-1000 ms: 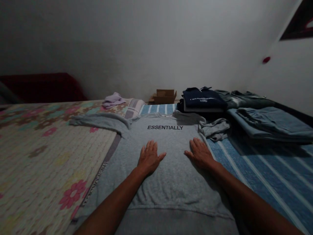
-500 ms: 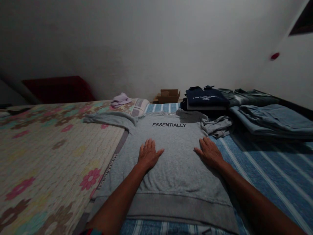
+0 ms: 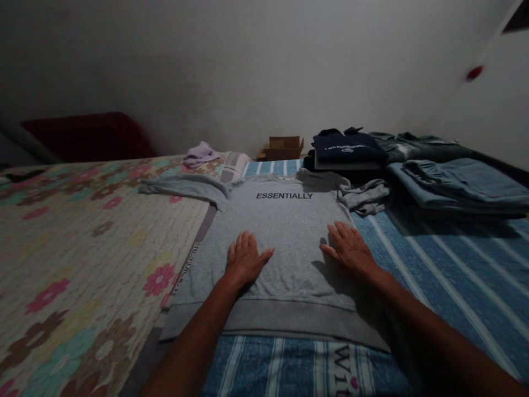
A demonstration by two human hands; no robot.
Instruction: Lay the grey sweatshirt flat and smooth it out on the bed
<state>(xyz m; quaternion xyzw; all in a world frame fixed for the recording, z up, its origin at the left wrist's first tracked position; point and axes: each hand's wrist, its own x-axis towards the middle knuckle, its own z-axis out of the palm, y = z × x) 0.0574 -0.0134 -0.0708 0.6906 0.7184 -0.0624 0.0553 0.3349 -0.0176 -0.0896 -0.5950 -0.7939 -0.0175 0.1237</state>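
A grey sweatshirt (image 3: 289, 226) with "ESSENTIALLY" across its chest lies spread front up on the bed. Its left-side sleeve stretches out over the flowered cover, while the other sleeve is bunched beside the shoulder. My left hand (image 3: 246, 258) rests flat on the body of the sweatshirt, fingers out and thumb apart. Over the right side of the same sweatshirt is my right hand (image 3: 349, 248), fingers stretched; a shadow under it suggests it is slightly raised. Neither hand grips the cloth.
To the right stand folded light-blue clothes (image 3: 467, 187), a dark navy folded garment (image 3: 347, 151) and dark green clothing (image 3: 417, 146). A cardboard box (image 3: 284, 148) is by the wall. A lilac cloth (image 3: 200, 154) lies on the flowered cover (image 3: 103, 248). Blue striped bedding (image 3: 446, 270) spreads at right.
The view has tilted down a little, showing more bedding below the hem. My right hand has shifted slightly inward and seems lifted from the sweatshirt; my left hand stays on it.
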